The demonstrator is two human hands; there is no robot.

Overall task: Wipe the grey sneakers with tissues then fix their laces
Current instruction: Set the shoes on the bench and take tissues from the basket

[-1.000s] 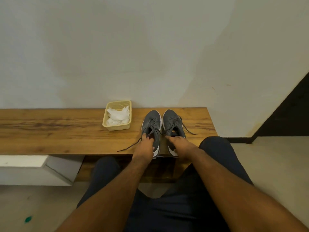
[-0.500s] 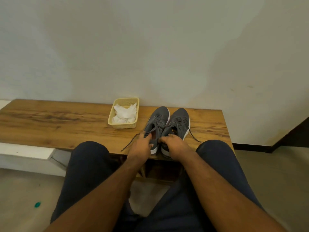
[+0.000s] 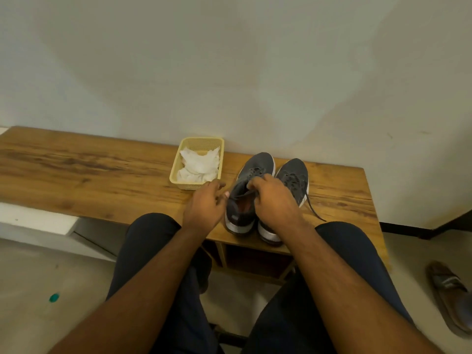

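Two grey sneakers stand side by side on the wooden bench point(image 3: 89, 180), toes toward the wall. My left hand point(image 3: 205, 208) is at the left side of the left sneaker point(image 3: 255, 169), its fingers pinching a lace end by the collar. My right hand point(image 3: 274, 200) lies over the left sneaker's tongue and grips its lace. The right sneaker point(image 3: 293, 175) is partly hidden behind my right hand; one of its laces point(image 3: 315, 213) trails loose on the bench to the right.
A yellow plastic basket point(image 3: 176, 172) with crumpled white tissues point(image 3: 199, 164) sits just left of the sneakers, against the wall. My knees in dark trousers are below the bench edge. A brown shoe point(image 3: 449, 297) lies on the floor at the right.
My right hand has shifted left from the right sneaker onto the left sneaker's laces. My left hand rose with the lace. The lace that trailed left on the bench is gone.
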